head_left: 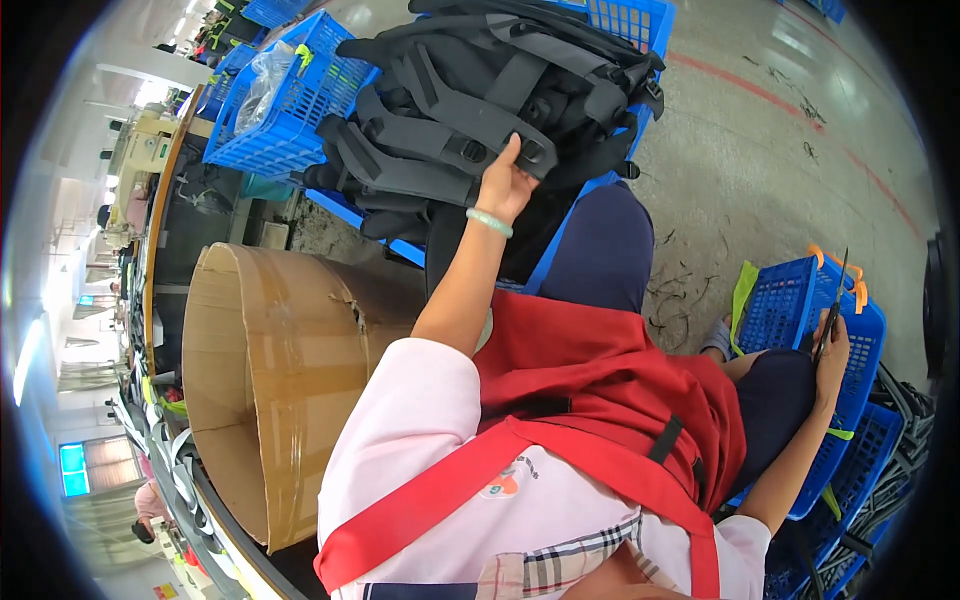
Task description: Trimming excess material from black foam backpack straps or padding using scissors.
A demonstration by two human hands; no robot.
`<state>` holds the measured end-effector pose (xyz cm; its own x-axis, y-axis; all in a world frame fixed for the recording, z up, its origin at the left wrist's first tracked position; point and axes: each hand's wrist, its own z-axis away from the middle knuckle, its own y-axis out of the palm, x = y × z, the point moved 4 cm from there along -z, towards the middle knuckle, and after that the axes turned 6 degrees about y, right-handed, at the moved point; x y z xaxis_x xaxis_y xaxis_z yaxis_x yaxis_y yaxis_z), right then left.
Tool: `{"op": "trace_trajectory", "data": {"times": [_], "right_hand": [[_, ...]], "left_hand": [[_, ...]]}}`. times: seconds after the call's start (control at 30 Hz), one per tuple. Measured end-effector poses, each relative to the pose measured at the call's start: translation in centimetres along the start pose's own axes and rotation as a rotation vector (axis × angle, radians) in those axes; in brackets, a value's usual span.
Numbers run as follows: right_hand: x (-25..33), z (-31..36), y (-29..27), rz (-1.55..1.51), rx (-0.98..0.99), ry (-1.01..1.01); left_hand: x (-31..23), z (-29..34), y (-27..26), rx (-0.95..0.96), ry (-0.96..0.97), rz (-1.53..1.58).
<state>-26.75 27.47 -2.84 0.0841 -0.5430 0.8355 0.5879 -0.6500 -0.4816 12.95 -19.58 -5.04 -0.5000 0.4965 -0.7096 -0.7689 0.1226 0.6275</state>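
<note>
At the left hand, straps fill a blue crate.

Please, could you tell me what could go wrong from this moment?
1. The scissors in the right hand are near the dark trouser leg; a careless turn might nick the cloth.

2. The left hand is on a padded strap in a tangled heap; pulling it could drag other pieces along.

3. That heap overhangs the blue crate, so pieces may slip to the floor.
</note>
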Motion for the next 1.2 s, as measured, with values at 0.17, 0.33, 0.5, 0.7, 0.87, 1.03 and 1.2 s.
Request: {"op": "trace_trajectory", "data": {"times": [0.17,0.33,0.5,0.7,0.87,1.03,1.2], "right_hand": [[1.3,1.8,1.8,-0.119,0.038,-0.123],[10.6,6.2,13.3,-0.483,0.259,-0.064],[14.8,7.3,18.4,-0.498,0.356,-0.129],[15.6,10.0,15.8,-0.797,0.666,-0.069],[12.9,9.6,15.8,-0.922,0.554,0.006],[10.9,7.7,13.6,-0.823,0.302,0.022],[11.7,7.7,13.8,-0.782,0.375,0.007]], "left_hand": [[-2.1,4.4,8.7,0.216,0.256,0.030],[4.4,12.4,12.9,0.524,0.334,-0.463],[9.9,17.7,15.6,0.860,0.493,-0.731],[10.3,14.1,18.6,0.835,-0.539,0.152],[13.1,12.3,19.8,1.017,-0.585,0.126],[12.1,10.2,19.8,0.778,-0.296,-0.068],[12.4,9.7,18.5,0.706,-0.286,-0.080]]}}
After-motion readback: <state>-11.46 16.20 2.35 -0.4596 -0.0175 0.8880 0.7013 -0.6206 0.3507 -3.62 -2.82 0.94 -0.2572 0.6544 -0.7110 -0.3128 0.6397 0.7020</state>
